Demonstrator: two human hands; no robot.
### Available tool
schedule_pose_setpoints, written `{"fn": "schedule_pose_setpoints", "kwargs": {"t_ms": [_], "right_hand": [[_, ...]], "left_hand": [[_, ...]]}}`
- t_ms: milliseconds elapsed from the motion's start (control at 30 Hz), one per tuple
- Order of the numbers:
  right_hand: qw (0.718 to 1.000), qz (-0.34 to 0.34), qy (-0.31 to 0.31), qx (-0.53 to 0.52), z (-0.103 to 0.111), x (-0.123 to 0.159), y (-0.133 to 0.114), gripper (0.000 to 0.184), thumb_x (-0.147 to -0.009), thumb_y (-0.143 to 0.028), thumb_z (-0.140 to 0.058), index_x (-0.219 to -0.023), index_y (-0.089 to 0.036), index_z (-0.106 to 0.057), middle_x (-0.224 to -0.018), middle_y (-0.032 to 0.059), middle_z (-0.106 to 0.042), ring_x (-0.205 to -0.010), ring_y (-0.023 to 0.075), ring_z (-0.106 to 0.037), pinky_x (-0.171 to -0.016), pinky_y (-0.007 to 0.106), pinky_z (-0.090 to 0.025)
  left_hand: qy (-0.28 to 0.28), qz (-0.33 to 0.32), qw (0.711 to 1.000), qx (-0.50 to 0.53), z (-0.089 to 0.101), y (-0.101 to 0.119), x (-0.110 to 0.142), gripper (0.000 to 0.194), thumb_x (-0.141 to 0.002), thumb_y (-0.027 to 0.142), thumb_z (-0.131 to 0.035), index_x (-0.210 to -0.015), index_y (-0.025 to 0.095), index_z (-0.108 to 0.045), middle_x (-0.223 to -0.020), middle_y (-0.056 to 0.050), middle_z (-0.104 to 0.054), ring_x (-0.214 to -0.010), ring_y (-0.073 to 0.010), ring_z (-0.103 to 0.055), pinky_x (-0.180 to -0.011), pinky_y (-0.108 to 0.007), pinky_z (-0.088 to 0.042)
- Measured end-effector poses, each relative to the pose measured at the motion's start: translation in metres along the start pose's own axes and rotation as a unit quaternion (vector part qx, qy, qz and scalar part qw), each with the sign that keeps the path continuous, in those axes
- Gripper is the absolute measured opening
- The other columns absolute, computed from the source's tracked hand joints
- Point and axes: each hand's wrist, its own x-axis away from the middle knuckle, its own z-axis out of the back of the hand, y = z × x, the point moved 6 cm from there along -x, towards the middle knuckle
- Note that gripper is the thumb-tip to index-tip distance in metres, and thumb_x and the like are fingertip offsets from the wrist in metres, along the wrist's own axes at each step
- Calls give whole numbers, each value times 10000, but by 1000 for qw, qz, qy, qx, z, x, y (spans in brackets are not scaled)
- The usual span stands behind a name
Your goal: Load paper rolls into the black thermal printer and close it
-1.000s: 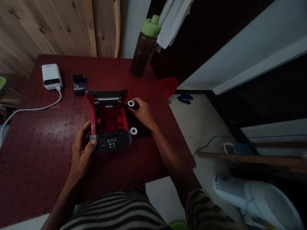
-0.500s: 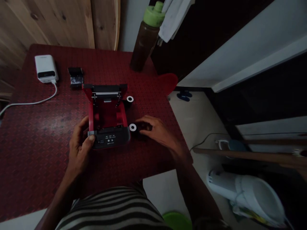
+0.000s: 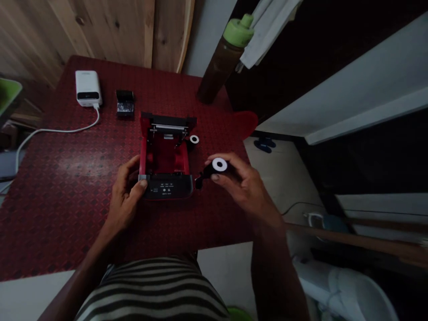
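Note:
A small red and black printer (image 3: 165, 160) sits on the red table (image 3: 67, 178) with its lid flipped up and its red bay showing. My left hand (image 3: 127, 196) grips the printer's front left corner, thumb on the black control panel. Just right of the printer, my right hand (image 3: 240, 180) holds a black roll with a white end face (image 3: 216, 166) lifted off the table. A second black roll with a white end (image 3: 193, 140) lies on the table by the printer's back right corner.
A white power bank (image 3: 87, 88) with a white cable (image 3: 50, 131) lies at the back left, a small black device (image 3: 125, 103) beside it. A dark bottle with a green cap (image 3: 222, 62) stands at the table's back edge. The floor drops away right of the table.
My right hand moved from the far roll to the near one and has lifted it off the table. The left hand has stayed on the printer. The camera view shifted.

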Motion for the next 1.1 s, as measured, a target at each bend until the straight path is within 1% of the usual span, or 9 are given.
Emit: {"fn": "schedule_pose_setpoints", "kwargs": {"t_ms": [67,167,233,333,433,633,733,867,1100], "right_hand": [[996,55,-36,57,1,-10,-36,302,-1031,-313,-746,-1331,-348,-725,-1273,36,-801,-1178,295,-759,-1081,481,-591],[980,112,-87,137,-24,-34,-69,346,-1009,-195,-766,-1331,-301,-694,-1296,59,-783,-1163,293,-753,-1056,469,-597],[965,126,-125,191,-51,-49,-76,283,-999,-122,-765,-1242,-251,-697,-1219,79,-787,-1137,292,-747,-1030,457,-593],[938,124,-178,272,-86,-64,-71,203,-1001,-57,-747,-1128,-207,-699,-1100,99,-788,-1098,297,-737,-996,444,-575],[924,115,-186,312,-103,-71,-65,200,-1000,-32,-733,-1103,-202,-708,-1052,102,-794,-1047,290,-746,-969,429,-557],[923,67,-203,319,-113,-83,-48,221,-990,-43,-724,-1115,-223,-754,-940,83,-795,-929,289,-765,-899,417,-556],[924,63,-213,311,-117,-88,-41,234,-983,-37,-718,-1118,-221,-766,-978,96,-803,-964,297,-770,-876,406,-570],[932,66,-216,285,-119,-89,-38,258,-970,-12,-725,-1127,-210,-775,-1080,114,-820,-1050,302,-777,-942,424,-587],[948,132,-226,183,-89,-69,-60,297,-1070,-57,-616,-1198,-240,-812,-1247,69,-839,-1188,257,-769,-1126,459,-568]], "left_hand": [[-2,3,1000,10,-1,-1,0,612,-1025,522,-703,-1574,265,-616,-1530,-123,-712,-1280,-337,-738,-1032,-486,-633],[-10,5,1000,16,-1,-1,1,601,-1040,508,-694,-1583,267,-604,-1550,-125,-694,-1310,-337,-727,-1082,-501,-610],[-17,4,1000,17,-2,-1,2,609,-1043,509,-697,-1590,262,-595,-1568,-130,-675,-1346,-343,-709,-1127,-522,-587],[-23,10,999,21,-2,-3,3,639,-1051,510,-692,-1619,247,-563,-1585,-148,-653,-1407,-352,-675,-1180,-549,-552],[-23,21,999,22,-2,-5,4,660,-1060,513,-679,-1645,242,-537,-1617,-164,-623,-1475,-365,-629,-1208,-566,-530],[-21,20,999,17,-2,-4,5,642,-1065,504,-674,-1645,260,-545,-1627,-156,-617,-1514,-375,-596,-1219,-579,-522],[-22,19,999,15,-2,-5,5,645,-1064,512,-673,-1644,260,-544,-1604,-158,-631,-1484,-372,-619,-1224,-590,-514],[-16,14,1000,9,-1,-5,5,643,-1059,534,-676,-1629,260,-560,-1580,-151,-637,-1449,-362,-640,-1222,-577,-514],[-19,15,1000,5,-2,-7,5,637,-1075,538,-653,-1637,258,-543,-1609,-150,-613,-1464,-354,-620,-1230,-562,-503]]}}
